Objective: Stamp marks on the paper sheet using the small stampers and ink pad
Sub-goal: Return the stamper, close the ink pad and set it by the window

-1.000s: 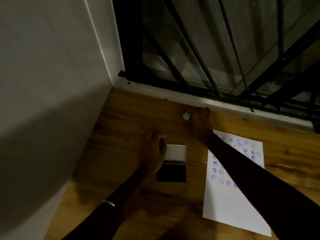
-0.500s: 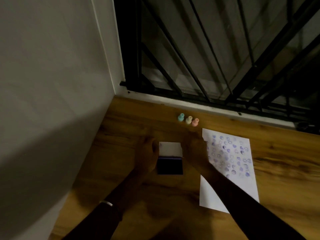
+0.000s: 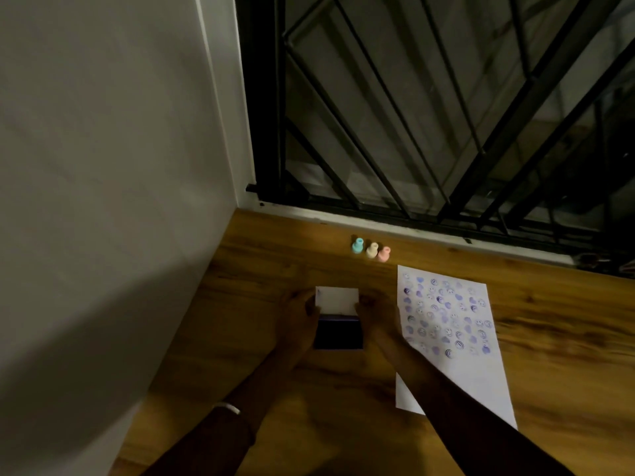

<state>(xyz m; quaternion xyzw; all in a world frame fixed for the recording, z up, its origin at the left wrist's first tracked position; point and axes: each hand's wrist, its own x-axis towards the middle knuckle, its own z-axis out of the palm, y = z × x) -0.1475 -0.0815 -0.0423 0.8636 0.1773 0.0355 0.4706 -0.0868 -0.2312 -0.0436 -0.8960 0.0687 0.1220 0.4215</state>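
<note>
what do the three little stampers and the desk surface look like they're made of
Three small pastel stampers, teal, cream and pink: probably matte moulded plastic, going by the even flat colour. Brown wooden desk surface: wood or wood-look laminate, with streaky grain and a slight sheen.

Ink pad (image 3: 338,329) open, dark purple pad near, white lid (image 3: 337,299) hinged up on its far side. Paper sheet (image 3: 450,333) flat just right of it, far two thirds crowded with purple hearts, smileys and swirls, near part blank. Three small stampers upright in a touching row beyond both: teal stamper (image 3: 357,246), cream stamper (image 3: 371,250), pink stamper (image 3: 383,253).
</note>
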